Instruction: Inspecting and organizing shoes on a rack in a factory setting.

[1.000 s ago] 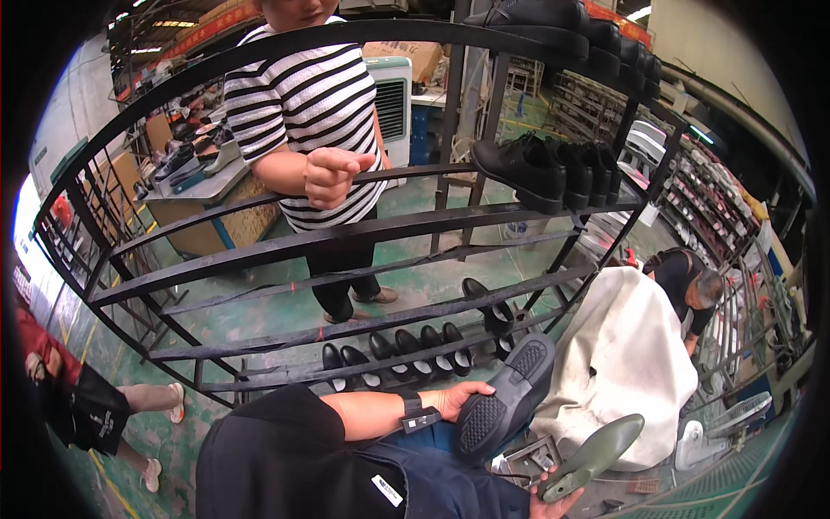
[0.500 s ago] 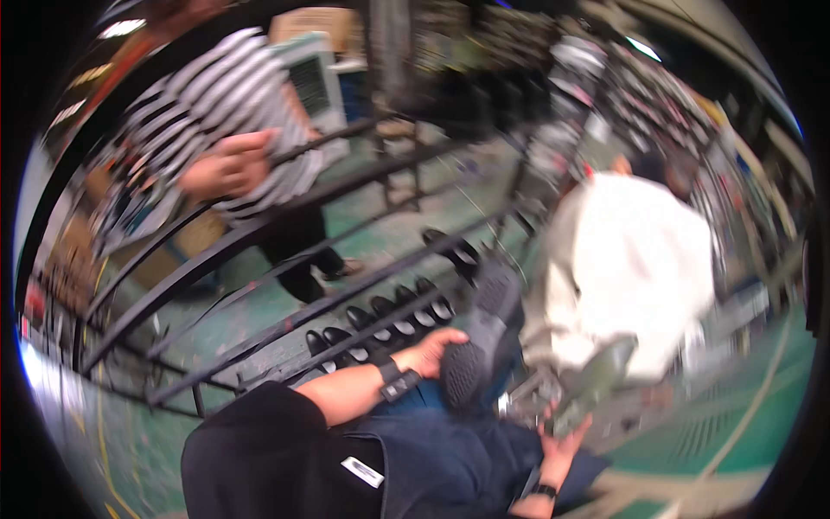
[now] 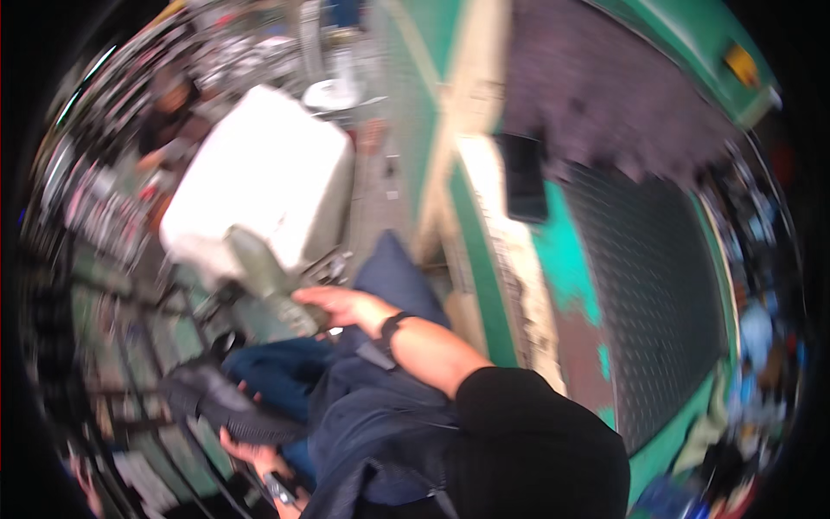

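Low on the left, my left hand (image 3: pixel 246 445) grips a dark grey shoe (image 3: pixel 226 405) from below. The shoe lies on its side above my lap, with its sole facing me. My right hand (image 3: pixel 335 304) is closed round one end of an olive-green shoe last (image 3: pixel 264 275). The last's other end points up and left, against the view of a large white bulk. Both hands are blurred, and some fingers are hidden behind what they hold. A dark blue apron (image 3: pixel 372 415) covers my lap.
The overexposed white bulk (image 3: pixel 268 173) stands ahead, with a blurred person (image 3: pixel 173 95) beyond it. On my right is a green bench with a black textured mat (image 3: pixel 661 311), purplish-brown cloth (image 3: pixel 605 95) and a black phone-like slab (image 3: pixel 523 177). Dark rack bars (image 3: pixel 156 346) stand left.
My view has swung right, bringing the bench into sight. The striped-shirt person and row of shoes have left the picture. Both hands still hold the shoe and the last.
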Tool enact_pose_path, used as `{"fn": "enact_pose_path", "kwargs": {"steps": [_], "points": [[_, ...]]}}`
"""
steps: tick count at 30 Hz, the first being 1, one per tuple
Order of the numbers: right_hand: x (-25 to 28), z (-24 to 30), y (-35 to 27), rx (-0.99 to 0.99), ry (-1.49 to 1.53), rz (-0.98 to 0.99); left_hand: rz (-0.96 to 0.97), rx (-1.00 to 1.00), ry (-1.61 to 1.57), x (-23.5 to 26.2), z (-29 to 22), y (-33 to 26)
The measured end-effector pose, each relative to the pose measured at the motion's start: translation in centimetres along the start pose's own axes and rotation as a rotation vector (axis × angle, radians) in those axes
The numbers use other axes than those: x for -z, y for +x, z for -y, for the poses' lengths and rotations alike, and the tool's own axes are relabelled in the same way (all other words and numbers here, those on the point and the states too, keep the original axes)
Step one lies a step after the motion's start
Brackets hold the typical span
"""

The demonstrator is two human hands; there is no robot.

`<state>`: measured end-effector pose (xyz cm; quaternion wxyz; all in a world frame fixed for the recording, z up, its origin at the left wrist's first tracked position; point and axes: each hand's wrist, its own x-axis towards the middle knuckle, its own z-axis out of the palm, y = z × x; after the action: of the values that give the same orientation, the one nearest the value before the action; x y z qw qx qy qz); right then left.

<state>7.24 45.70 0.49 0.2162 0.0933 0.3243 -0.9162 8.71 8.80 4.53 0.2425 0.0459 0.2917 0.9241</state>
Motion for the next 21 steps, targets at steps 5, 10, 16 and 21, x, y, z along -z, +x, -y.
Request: {"fn": "enact_pose_path", "kwargs": {"steps": [5, 10, 16, 21], "points": [[0.4, -0.1, -2.0, 0.039, 0.027, 0.021, 0.160, 0.216, -0.149, -1.2, 4.2, 4.9], [-1.0, 0.1, -2.1, 0.031, -0.084, -0.016, 0.203, 0.317, -0.137, -3.0, 5.0, 7.0], [-1.4, 0.0, -2.8, 0.045, -0.080, 0.106, 0.225, 0.358, -0.119, -4.8, 5.4, 8.2], [-1.7, -0.7, -3.8, 0.069, -0.041, 0.207, 0.235, 0.378, -0.142, -5.6, 6.8, 9.3]]}}
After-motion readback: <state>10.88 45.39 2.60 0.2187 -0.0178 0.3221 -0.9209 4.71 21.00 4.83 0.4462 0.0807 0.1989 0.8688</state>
